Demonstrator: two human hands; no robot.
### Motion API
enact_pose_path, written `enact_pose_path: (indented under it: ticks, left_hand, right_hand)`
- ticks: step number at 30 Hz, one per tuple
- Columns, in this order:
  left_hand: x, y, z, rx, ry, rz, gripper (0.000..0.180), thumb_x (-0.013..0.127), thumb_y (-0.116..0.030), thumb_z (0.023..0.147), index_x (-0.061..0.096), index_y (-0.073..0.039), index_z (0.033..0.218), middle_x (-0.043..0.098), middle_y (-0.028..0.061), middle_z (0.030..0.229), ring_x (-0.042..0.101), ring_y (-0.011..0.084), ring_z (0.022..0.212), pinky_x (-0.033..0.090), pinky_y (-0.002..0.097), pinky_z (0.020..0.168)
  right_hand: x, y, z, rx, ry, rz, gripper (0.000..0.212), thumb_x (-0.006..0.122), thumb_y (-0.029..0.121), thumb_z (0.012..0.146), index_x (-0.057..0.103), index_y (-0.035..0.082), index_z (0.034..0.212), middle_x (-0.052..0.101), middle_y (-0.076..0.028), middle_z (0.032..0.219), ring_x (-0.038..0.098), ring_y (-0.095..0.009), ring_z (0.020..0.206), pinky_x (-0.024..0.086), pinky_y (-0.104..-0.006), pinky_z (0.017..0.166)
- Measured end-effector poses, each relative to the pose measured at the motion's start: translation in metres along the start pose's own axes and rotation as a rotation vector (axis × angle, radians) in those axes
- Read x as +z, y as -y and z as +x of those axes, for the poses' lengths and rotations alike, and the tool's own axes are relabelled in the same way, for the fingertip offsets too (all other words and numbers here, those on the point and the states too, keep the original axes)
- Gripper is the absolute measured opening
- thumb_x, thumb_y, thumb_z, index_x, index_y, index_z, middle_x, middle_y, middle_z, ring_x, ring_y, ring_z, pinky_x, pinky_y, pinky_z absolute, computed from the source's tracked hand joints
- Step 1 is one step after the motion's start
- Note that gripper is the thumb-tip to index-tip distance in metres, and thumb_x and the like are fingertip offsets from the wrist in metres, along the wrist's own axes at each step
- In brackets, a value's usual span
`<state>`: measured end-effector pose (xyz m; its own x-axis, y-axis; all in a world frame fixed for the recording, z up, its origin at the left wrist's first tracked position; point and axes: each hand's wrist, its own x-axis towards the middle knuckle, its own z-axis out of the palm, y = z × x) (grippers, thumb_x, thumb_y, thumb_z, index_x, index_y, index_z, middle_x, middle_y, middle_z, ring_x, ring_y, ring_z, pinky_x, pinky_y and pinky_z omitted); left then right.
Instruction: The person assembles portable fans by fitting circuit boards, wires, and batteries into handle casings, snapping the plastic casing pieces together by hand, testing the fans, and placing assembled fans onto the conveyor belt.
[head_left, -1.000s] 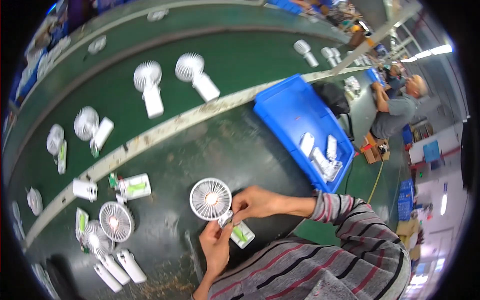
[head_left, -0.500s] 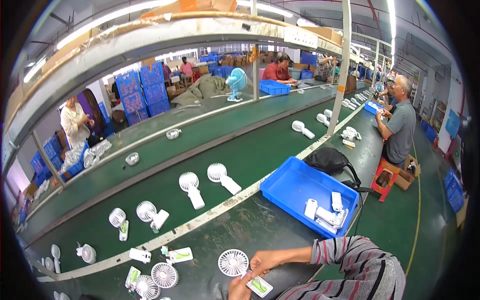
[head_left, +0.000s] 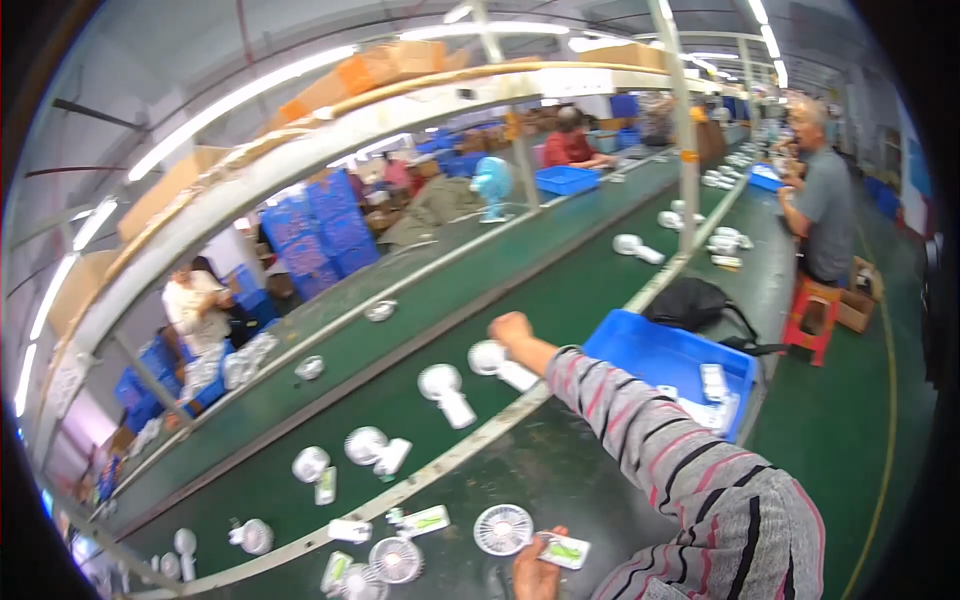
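At the near edge of the bench, my left hand (head_left: 537,574) is closed around the handle of a white handheld fan (head_left: 503,530). The handle's open side shows a green part, and the round grille points up. My right arm, in a striped sleeve, stretches over the green conveyor belt. There my right hand (head_left: 512,328) is closed and slightly blurred; what its fingers hold, if anything, is hidden. Just under it, another white fan (head_left: 488,357) lies on the belt. Left of my left hand are more white fans (head_left: 397,560) and an opened handle (head_left: 425,520) with green inside.
A blue tray (head_left: 625,335) with white handle parts sits right of my arm, beside a black bag (head_left: 690,303). A metal post (head_left: 686,150) stands at the belt's edge. Several fans line the belt (head_left: 560,300). A co-worker in grey (head_left: 828,210) sits farther along the bench.
My right hand has left the fan at the bench and reached forward over the belt. My left hand keeps the fan. The view has tilted and shifted.
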<state>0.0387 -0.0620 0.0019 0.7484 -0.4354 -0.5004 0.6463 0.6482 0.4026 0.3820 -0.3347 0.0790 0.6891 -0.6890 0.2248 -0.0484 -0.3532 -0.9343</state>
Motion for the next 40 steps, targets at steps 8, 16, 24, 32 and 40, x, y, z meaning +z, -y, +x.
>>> enact_pose_path:
  ticks: [8,16,24,32,40]
  left_hand:
    - [-0.034,-0.009,0.006,0.116,0.008,-0.091,0.021,0.053,-0.005,0.086,0.052,0.009,0.102,0.059,0.0232,0.101,0.059,0.0336,0.096,0.047,0.0448,0.089]
    - [-0.043,-0.004,0.014,0.151,0.007,-0.072,0.023,0.055,-0.014,0.089,0.055,0.004,0.103,0.063,0.0124,0.094,0.062,0.0200,0.085,0.049,0.0309,0.078]
    - [-0.053,0.015,0.022,0.134,-0.029,-0.083,0.026,0.059,-0.019,0.087,0.057,0.002,0.102,0.064,0.0112,0.094,0.063,0.0175,0.085,0.049,0.0289,0.076]
    - [-0.039,0.004,0.012,0.121,-0.011,-0.059,0.026,0.058,-0.020,0.088,0.056,0.002,0.102,0.064,0.0108,0.095,0.062,0.0173,0.087,0.049,0.0289,0.079]
    - [-0.043,0.004,0.013,0.144,-0.068,-0.048,0.029,0.062,-0.020,0.085,0.057,0.002,0.104,0.063,0.0079,0.094,0.062,0.0164,0.087,0.049,0.0282,0.079]
  right_hand:
    - [-0.073,0.023,-0.269,0.050,1.595,-0.013,0.017,0.060,0.015,0.086,0.063,0.000,0.093,0.063,-0.003,0.075,0.058,-0.008,0.068,0.047,-0.0207,0.061]
    - [-0.111,-0.017,-0.293,0.419,1.401,0.044,0.015,0.061,0.011,0.084,0.063,-0.004,0.087,0.065,-0.008,0.077,0.057,-0.009,0.064,0.045,-0.0205,0.058]
    - [-0.116,-0.022,-0.298,0.509,1.369,0.103,0.012,0.060,0.008,0.084,0.063,-0.004,0.084,0.065,-0.009,0.075,0.056,-0.010,0.061,0.045,-0.0209,0.056]
    - [-0.117,-0.026,-0.296,0.510,1.349,0.159,0.013,0.060,0.007,0.084,0.062,-0.005,0.083,0.064,-0.009,0.073,0.055,-0.010,0.059,0.044,-0.0205,0.055]
    - [-0.118,-0.027,-0.310,0.269,1.282,0.175,0.014,0.062,0.010,0.082,0.062,-0.003,0.083,0.063,-0.009,0.073,0.055,-0.011,0.058,0.044,-0.0206,0.054]
